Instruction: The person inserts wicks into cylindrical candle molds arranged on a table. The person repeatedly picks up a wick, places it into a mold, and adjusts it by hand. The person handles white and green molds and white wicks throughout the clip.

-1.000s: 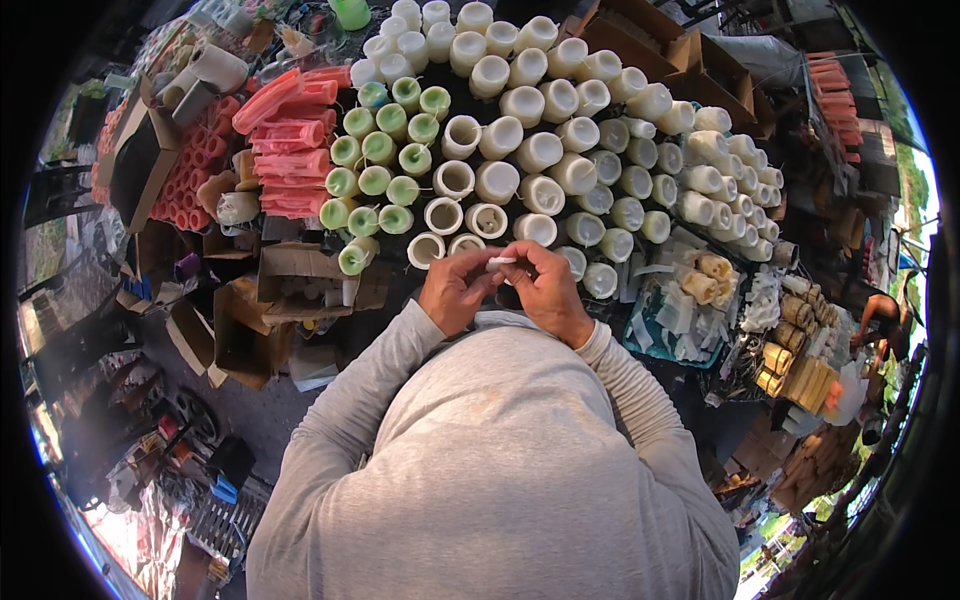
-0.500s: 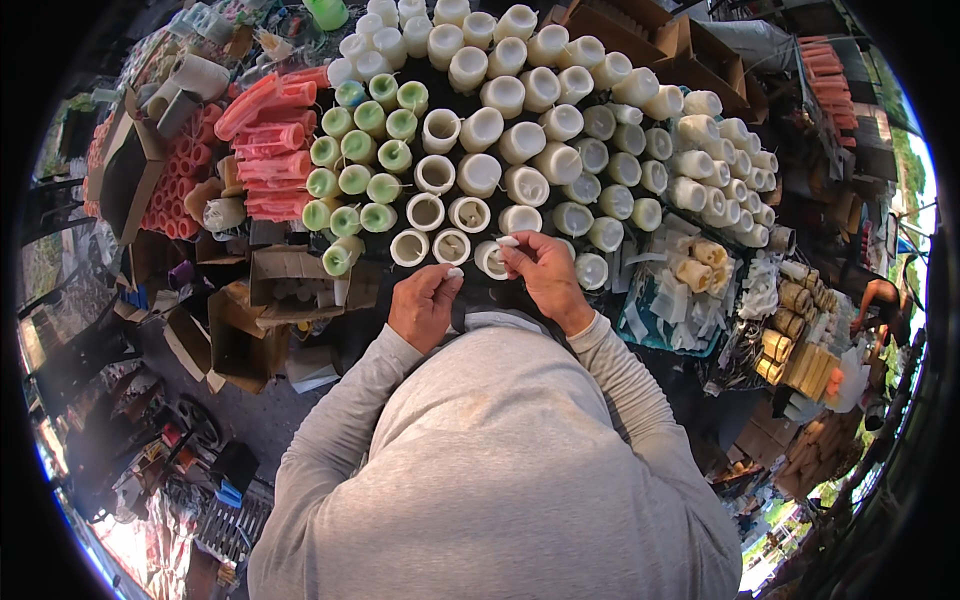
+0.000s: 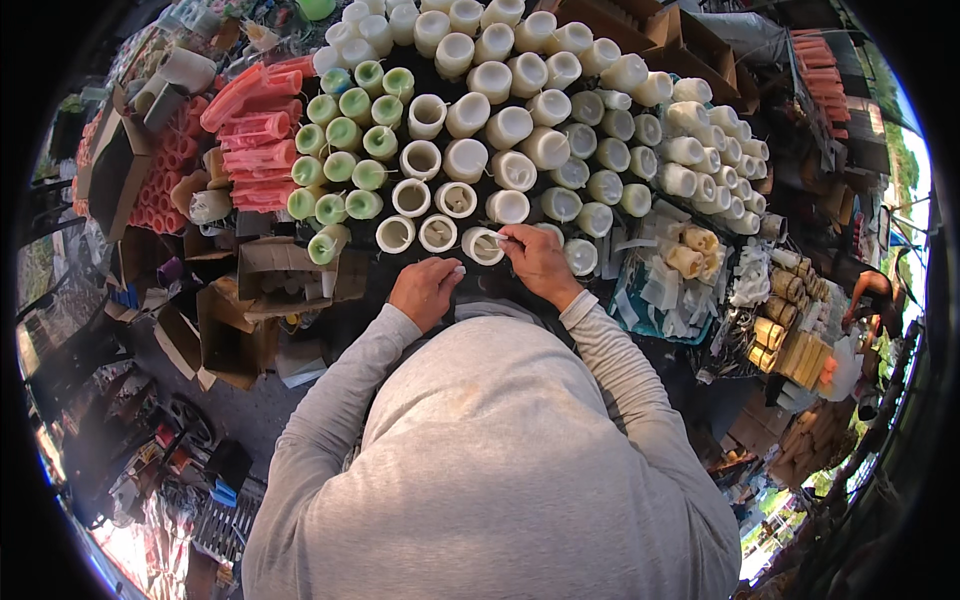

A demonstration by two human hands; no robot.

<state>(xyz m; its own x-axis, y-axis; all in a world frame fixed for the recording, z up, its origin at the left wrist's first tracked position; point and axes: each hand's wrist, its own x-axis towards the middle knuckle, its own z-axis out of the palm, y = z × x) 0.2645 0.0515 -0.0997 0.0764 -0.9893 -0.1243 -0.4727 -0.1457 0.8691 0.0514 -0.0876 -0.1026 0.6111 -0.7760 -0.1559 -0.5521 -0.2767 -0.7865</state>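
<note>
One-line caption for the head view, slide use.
Right hand at a hollow white candle, left hand beside, amid candle rows.

An outdoor, daylit stall is shown. A dark worktop (image 3: 690, 400) is crowded with rows of white cylinders (image 3: 560, 110), with green ones (image 3: 340, 150) toward its left edge and red moulded pieces (image 3: 250, 130) beyond them. Open cardboard boxes (image 3: 230, 310) are stacked on grey ground (image 3: 250, 410) at the left. Greenery (image 3: 900, 150) is seen at the far right.
</note>
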